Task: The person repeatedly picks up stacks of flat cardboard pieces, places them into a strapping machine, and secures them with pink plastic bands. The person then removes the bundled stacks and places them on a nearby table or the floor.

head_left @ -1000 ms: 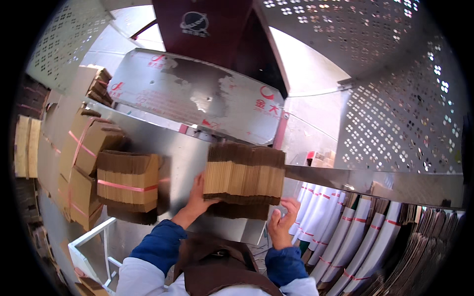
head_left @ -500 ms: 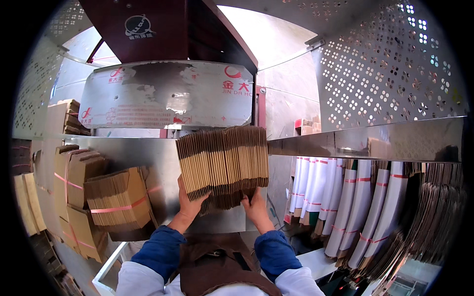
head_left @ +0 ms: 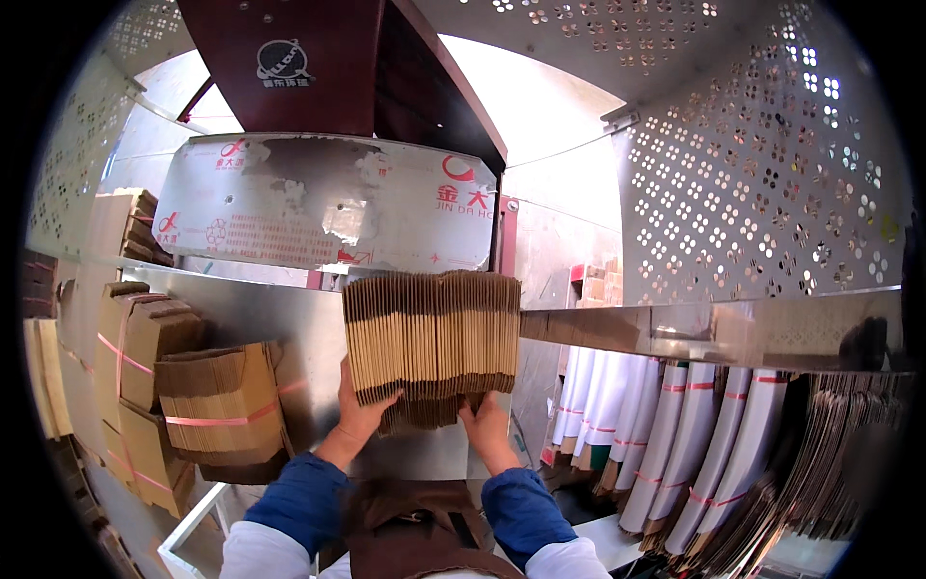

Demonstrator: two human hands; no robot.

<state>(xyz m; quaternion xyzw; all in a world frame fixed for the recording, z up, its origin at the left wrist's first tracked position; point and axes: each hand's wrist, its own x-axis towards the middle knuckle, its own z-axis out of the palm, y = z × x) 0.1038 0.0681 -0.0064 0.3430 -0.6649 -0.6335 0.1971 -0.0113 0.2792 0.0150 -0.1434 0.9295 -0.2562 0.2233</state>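
A thick stack of folded brown cardboard sheets (head_left: 434, 338) stands on edge in front of me, over the metal table (head_left: 241, 299). Its many folded edges face up and run side by side. My left hand (head_left: 361, 410) is closed on its lower left corner, the thumb lying along the near edge. At the lower right, my right hand (head_left: 490, 431) grips the near edge with the thumb against the sheets. The fingers of both hands are partly hidden by the stack. No strap shows around this stack.
Bundles of cardboard tied with pink strap (head_left: 227, 405) sit at left. Behind the stack rises a dark red machine (head_left: 289, 68) with a scuffed metal plate (head_left: 289, 203). A perforated metal guard (head_left: 762, 183) stands at right, above strapped white bundles (head_left: 675, 444).
Both hands and the stack sit slightly lower in the picture, as does the machine behind, so the view has shifted. Both hands keep their hold on the stack.
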